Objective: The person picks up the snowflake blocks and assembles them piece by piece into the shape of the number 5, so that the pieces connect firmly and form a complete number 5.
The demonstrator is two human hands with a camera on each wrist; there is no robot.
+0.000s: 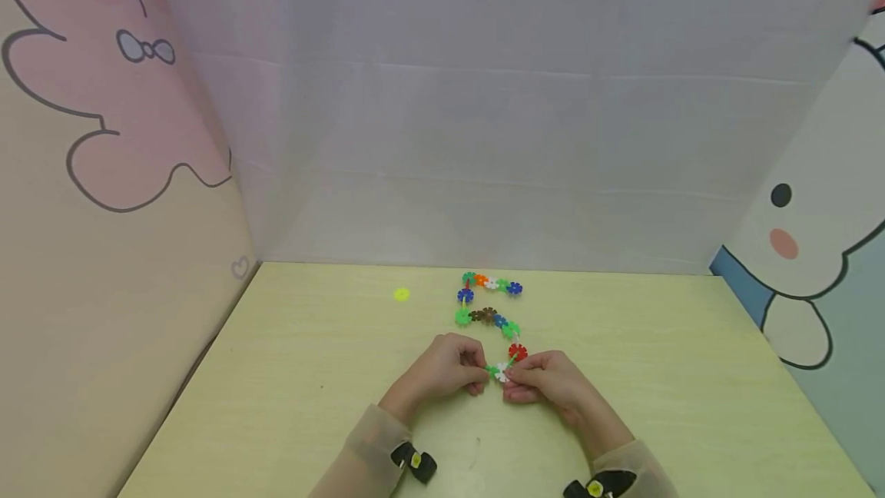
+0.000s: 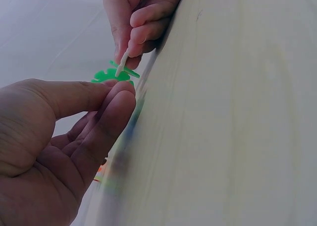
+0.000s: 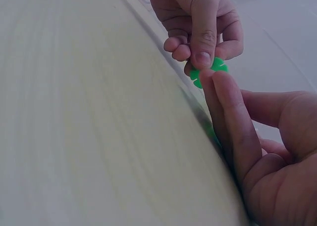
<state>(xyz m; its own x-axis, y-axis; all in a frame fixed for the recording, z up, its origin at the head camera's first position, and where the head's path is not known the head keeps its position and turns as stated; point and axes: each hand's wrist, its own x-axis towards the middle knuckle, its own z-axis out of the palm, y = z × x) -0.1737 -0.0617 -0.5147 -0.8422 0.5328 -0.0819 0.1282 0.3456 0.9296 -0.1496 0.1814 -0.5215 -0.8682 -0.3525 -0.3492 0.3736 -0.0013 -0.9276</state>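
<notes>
Between thumb and fingertips, my left hand (image 1: 445,366) pinches a green snowflake disc (image 3: 219,65), a notched plastic piece. My right hand (image 1: 549,384) pinches a white snowflake disc (image 1: 502,373) that meets the green one edge to edge. In the left wrist view the white disc (image 2: 123,62) shows edge-on between the two hands. Just beyond the right fingertips, a red snowflake disc (image 1: 518,351) stands at the near end of a winding chain of joined discs (image 1: 488,315) in several colours. Fingers hide parts of the held pieces.
A single yellow snowflake disc (image 1: 402,294) lies apart, left of the chain. The pale wooden table (image 1: 290,375) runs back to a white curtain (image 1: 442,137). Side panels with cartoon animals stand left and right.
</notes>
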